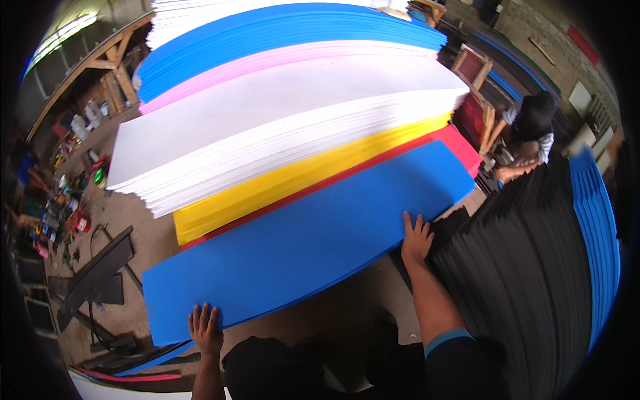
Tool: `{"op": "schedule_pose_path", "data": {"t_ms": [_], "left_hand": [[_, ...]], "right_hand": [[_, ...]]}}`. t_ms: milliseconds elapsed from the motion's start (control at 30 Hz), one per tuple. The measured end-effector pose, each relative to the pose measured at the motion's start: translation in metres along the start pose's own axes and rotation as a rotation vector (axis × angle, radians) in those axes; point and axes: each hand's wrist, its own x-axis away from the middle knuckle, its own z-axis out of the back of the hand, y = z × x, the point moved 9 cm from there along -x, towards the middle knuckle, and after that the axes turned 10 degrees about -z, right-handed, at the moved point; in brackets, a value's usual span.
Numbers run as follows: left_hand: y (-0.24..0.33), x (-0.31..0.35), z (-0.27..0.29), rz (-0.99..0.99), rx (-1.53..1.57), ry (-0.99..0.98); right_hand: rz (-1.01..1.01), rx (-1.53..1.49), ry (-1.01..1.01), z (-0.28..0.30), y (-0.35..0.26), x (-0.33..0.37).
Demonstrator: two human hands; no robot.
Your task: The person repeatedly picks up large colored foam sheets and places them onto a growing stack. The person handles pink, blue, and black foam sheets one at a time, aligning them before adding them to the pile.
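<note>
- Brown floor (123, 213) — tall black pile (517, 280) at its right side.
- White sheets (280, 100) on yellow sheets (313, 175), maybe to save room.
- Blue sheet (300, 240) nearer, red foam (465, 148) past its far edge.
- Left hand (206, 328), right hand (417, 243): fingers on top of its near edge, far apart, maybe for balance — can't tell if thumbs grip below.

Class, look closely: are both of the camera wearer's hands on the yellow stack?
No, the left hand and right hand both touch the near edge of the blue sheet.
</note>
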Motion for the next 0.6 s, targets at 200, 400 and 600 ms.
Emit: {"op": "schedule_pose_path", "data": {"t_ms": [200, 400, 600], "left_hand": [[0.048, -0.018, -0.022, -0.052, 0.03, -0.048], [0.102, -0.063, -0.051, -0.014, 0.08, -0.088], [0.14, -0.107, -0.063, -0.131, -0.112, -0.046]], "right_hand": [[-0.029, -0.132, 0.204, 0.009, -0.012, 0.006], [-0.073, -0.855, 0.21, -0.006, -0.036, 0.059], [-0.386, -1.289, 0.083, -0.04, -0.059, 0.067]]}}
